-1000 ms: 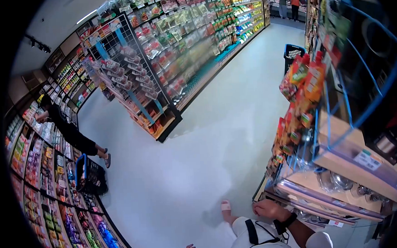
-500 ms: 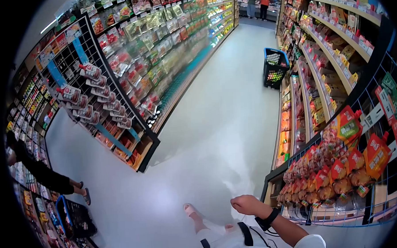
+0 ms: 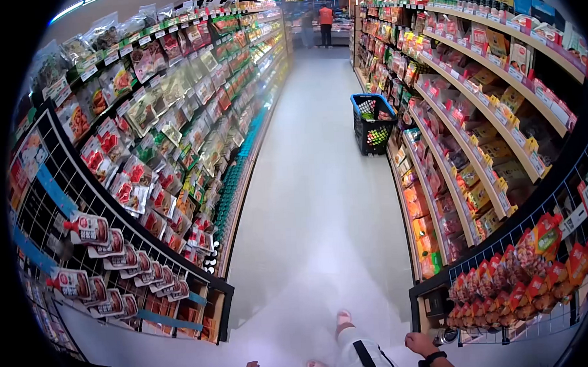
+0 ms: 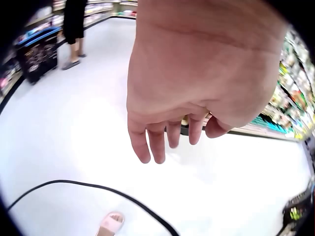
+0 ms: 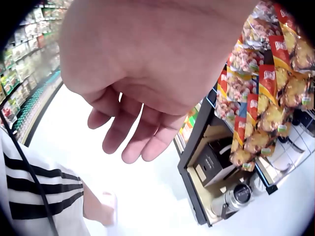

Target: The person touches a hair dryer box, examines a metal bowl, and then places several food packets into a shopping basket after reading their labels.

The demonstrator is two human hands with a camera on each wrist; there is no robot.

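The left hand [image 4: 202, 78] is hanging over the pale floor [image 4: 64, 128], its fingers pointing downward, relaxed and slightly spread; it is holding nothing. In that wrist view, a black cable [image 4: 98, 186] is running below the hand, and a foot in a pink sandal [image 4: 113, 222] is showing underneath.

The right hand [image 5: 133, 69] is also hanging released, its fingers loosely bent and gripping nothing. A dark wristband [image 3: 435, 356] is circling that wrist. Nearest to this hand, red and orange packets [image 5: 268, 118] are hanging in rows from a wire rack [image 3: 496, 333] at the end of the right-hand shelves [image 3: 484, 106]; hand and packets are standing apart. Beneath the packets, a dark box [image 5: 212, 164] is sitting in a low wooden compartment, and a metal container [image 5: 235, 197] with a black lid is standing near it.

Ahead, a blue-rimmed black basket [image 3: 364, 131] is standing on the floor beside the right-hand shelves, goods showing through its side. Opposite, white pouches [image 3: 89, 230] are hanging from another rack. At the far end, a person in an orange top [image 3: 326, 18] is standing. In the left wrist view, a person in black clothing [image 4: 74, 22] is standing near a second basket [image 4: 37, 56].
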